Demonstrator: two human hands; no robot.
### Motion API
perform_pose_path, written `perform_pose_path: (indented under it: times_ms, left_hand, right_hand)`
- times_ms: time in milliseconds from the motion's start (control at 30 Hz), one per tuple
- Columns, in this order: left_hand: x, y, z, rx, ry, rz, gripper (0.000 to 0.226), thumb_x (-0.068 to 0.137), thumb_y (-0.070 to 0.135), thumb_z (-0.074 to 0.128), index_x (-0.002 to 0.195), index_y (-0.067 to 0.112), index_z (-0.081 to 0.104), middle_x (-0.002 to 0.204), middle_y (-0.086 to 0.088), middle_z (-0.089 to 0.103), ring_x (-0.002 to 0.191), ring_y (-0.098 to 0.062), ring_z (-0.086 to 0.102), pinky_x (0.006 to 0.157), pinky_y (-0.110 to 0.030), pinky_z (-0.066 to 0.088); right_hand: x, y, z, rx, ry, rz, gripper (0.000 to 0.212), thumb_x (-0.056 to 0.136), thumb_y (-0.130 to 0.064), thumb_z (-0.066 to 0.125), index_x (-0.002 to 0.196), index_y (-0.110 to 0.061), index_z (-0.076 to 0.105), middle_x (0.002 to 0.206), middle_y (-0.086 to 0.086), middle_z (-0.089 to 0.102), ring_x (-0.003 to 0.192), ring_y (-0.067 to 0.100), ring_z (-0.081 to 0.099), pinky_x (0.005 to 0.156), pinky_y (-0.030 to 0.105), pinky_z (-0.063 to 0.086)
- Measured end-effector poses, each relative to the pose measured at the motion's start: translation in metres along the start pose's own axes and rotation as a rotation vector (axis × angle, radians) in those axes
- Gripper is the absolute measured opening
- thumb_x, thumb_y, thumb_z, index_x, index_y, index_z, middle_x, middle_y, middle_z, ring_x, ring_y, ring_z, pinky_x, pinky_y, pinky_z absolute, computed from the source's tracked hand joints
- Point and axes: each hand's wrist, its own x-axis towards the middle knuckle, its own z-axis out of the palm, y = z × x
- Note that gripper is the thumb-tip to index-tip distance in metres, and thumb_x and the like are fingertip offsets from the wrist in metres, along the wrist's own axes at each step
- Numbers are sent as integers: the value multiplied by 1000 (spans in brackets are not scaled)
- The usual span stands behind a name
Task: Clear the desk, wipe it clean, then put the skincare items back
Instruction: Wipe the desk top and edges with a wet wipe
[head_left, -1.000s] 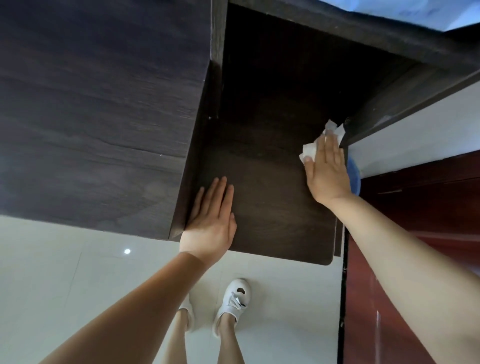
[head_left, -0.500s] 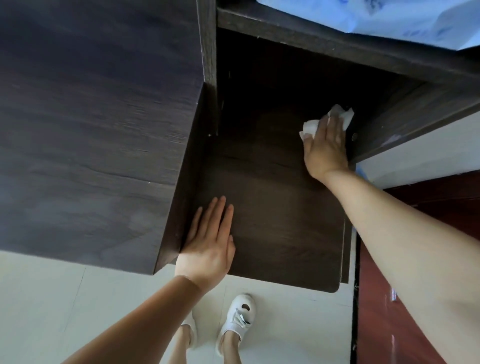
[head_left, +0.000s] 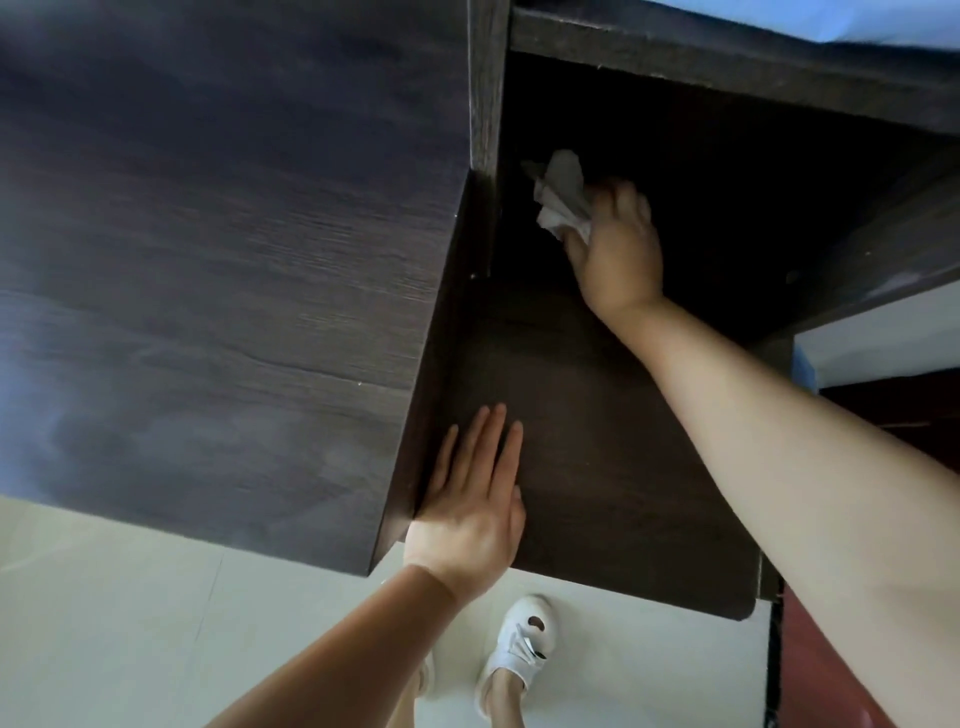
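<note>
While the left hand (head_left: 470, 506) lies flat with straight fingers on the near part of the lower desk shelf (head_left: 597, 467), palm down and close against the side of the taller dark wood block (head_left: 223, 260), the right hand (head_left: 615, 249) reaches deep into the shadowed back of the same recess. Its fingers are curled round a crumpled white tissue (head_left: 561, 197), which sticks out past the fingertips toward the left rear corner, near the upright panel (head_left: 485, 83) that divides the recess from the taller block. Whether the tissue touches the shelf surface or the panel cannot be told in the dim light. No skincare items show on the shelf surface that is visible. A dark board (head_left: 727, 67) runs across the top of the recess, and pale blue fabric (head_left: 831, 21) shows beyond it at the upper right edge. Below the shelf's front edge lies a light tiled floor (head_left: 130, 623), where a white shoe (head_left: 522, 652) stands beside the left forearm. A reddish-brown surface (head_left: 831, 670) shows at the lower right, partly behind the right arm.
</note>
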Motion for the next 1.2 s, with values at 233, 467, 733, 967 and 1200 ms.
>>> perform_pose_path:
  times_ms: [233, 467, 733, 967, 1200]
  left_hand:
    - [0, 1, 0, 8, 21, 9, 50, 91, 22, 31, 136, 3, 39, 144, -18, 38, 136, -27, 31, 110, -45, 24]
    - [0, 1, -1, -25, 31, 7, 51, 89, 22, 35, 135, 2, 38, 143, -19, 40, 136, -26, 29, 112, -44, 22]
    - [-1, 1, 0, -37, 43, 13, 51, 88, 21, 36, 135, 1, 39, 142, -19, 40, 136, -28, 32, 113, -43, 20]
    - [-1, -1, 1, -52, 18, 9, 49, 89, 21, 36, 133, -1, 41, 139, -22, 44, 133, -31, 36, 113, -44, 20]
    - [0, 1, -1, -39, 12, 0, 52, 89, 22, 33, 136, 2, 37, 145, -17, 37, 137, -26, 28, 114, -40, 14]
  right_hand:
    - [28, -41, 31, -23, -178, -31, 46, 96, 0, 31, 141, 2, 26, 154, 17, 19, 143, 30, 15, 116, 35, 10]
    - [-98, -25, 20, 45, -338, -462, 52, 91, -13, 28, 143, -8, 30, 151, 19, 28, 143, 28, 15, 117, 34, 7]
    - [-81, -61, 19, -192, -176, -262, 40, 92, -16, 48, 131, -6, 44, 118, 23, 51, 105, 38, 49, 80, 43, 40]
    - [-123, -32, 4, -95, -349, -618, 44, 84, -21, 42, 126, -14, 55, 114, 17, 59, 104, 35, 54, 82, 39, 48]
    - [-66, 39, -28, 13, -202, 212, 50, 99, -37, 22, 147, -20, 18, 157, 15, -2, 145, 32, 3, 118, 42, 14]
